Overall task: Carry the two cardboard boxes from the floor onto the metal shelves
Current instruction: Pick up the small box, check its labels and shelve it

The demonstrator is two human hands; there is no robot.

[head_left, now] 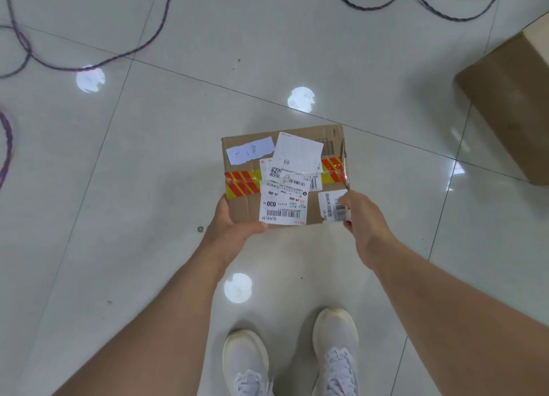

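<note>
Two boxes show. The small box sits in the middle of the view, above the tiled floor and ahead of two white shoes. Its broad top faces up, its long axis runs left to right, slightly turned, and the printing on its labels reads upside down from here. A striped red and yellow tape crosses the top along that long axis. The left hand grips the near left corner, thumb on the near edge and fingers under it. The right hand grips the near right corner, thumb on a barcode label. The big box rests on the floor at the right edge, well apart, only partly in view. Twisted cables trail over the floor at the top and left.
</note>
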